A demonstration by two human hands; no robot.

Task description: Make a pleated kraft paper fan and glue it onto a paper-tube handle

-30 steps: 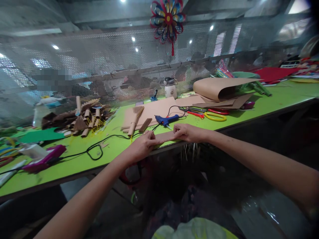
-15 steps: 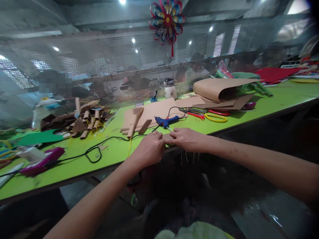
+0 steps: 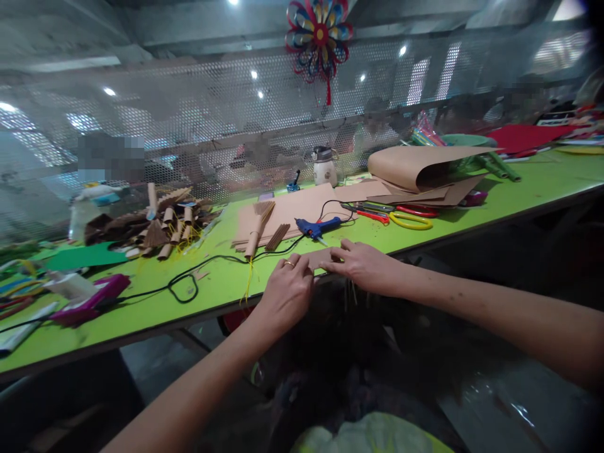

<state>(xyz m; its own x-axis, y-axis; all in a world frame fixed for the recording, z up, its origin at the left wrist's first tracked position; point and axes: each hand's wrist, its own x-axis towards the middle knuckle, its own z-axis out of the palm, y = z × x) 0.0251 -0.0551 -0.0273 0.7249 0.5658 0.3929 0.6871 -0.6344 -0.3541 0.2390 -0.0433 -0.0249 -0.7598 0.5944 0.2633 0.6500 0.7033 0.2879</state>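
At the near edge of the green table, a small strip of brown paper (image 3: 319, 258) lies between my hands. My left hand (image 3: 290, 286) has its curled fingers on the strip's left end, a ring showing on one finger. The right end is pinched by my right hand (image 3: 363, 265), thumb below and fingers above. Just beyond them rests a blue glue gun (image 3: 318, 228). To its left are a pleated brown paper strip (image 3: 277, 237) and a rolled paper piece with a fanned top (image 3: 258, 231), with yellow string at its lower end.
Flat brown sheets (image 3: 302, 201) lie behind the glue gun. Yellow-handled scissors (image 3: 410, 220) and a red cutter (image 3: 375, 217) are at right, near a curled brown sheet (image 3: 401, 167). A black cord (image 3: 207, 259) crosses leftward past a pile of paper rolls (image 3: 165, 229) toward a purple holder (image 3: 94, 301).
My hands have drawn closer together along the strip, the left one moving right, so less paper shows between them. My right fingers have shifted their hold slightly.
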